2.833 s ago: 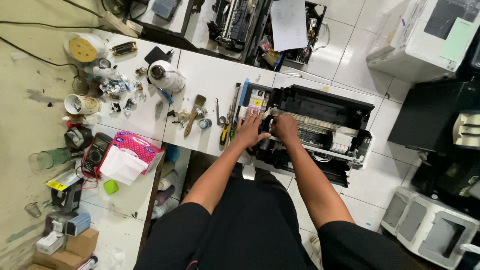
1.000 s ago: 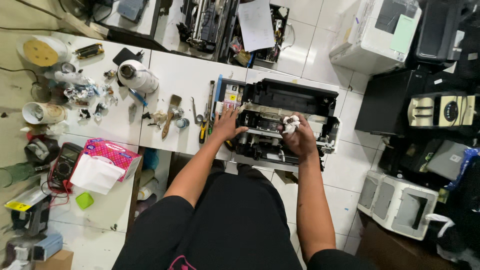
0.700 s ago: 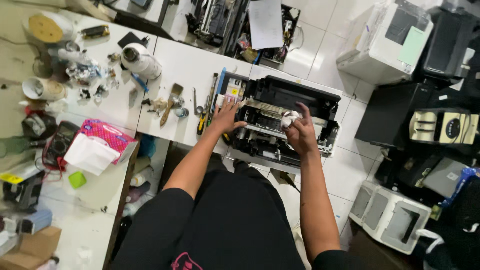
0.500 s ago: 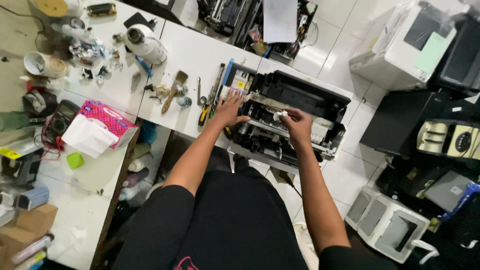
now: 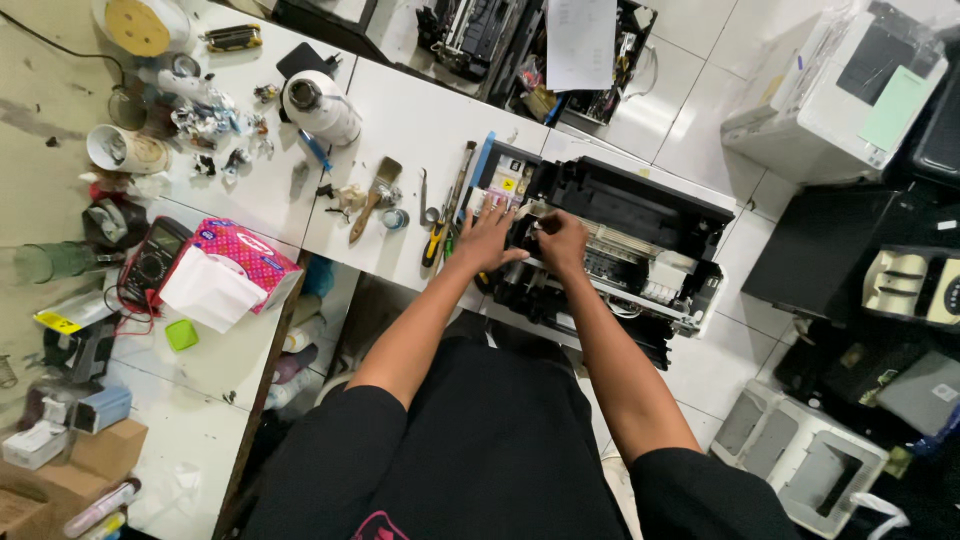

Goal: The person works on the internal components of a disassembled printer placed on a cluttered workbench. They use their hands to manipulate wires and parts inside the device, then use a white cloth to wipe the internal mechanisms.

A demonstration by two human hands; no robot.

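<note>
— While leaning over from close in, with black-sleeved arms stretched forward, both hands sit on the opened black printer (image 5: 620,250) at the edge of the white surface (image 5: 420,120). Left hand (image 5: 487,238) spread flat, fingers splayed on the left end by the coloured ink cartridges (image 5: 497,185); probably bracing the chassis so nothing shifts.

— And the right?

— Right hand (image 5: 562,240) curled down into the mechanism just beside the left, grip closed around something small and pale; cannot tell what exactly. Placed low, likely because the part lies inside the frame.

— Farther out?

— Screwdriver (image 5: 437,240) and paintbrush (image 5: 373,195) lying left of the printer, within reach. Beyond, a pink tissue box (image 5: 240,262) and multimeter (image 5: 152,262), then a white jug (image 5: 322,105).

— Differs from half a second back?

— Right hand moved leftward along the carriage, now almost touching the left; left hand kept in place.
</note>
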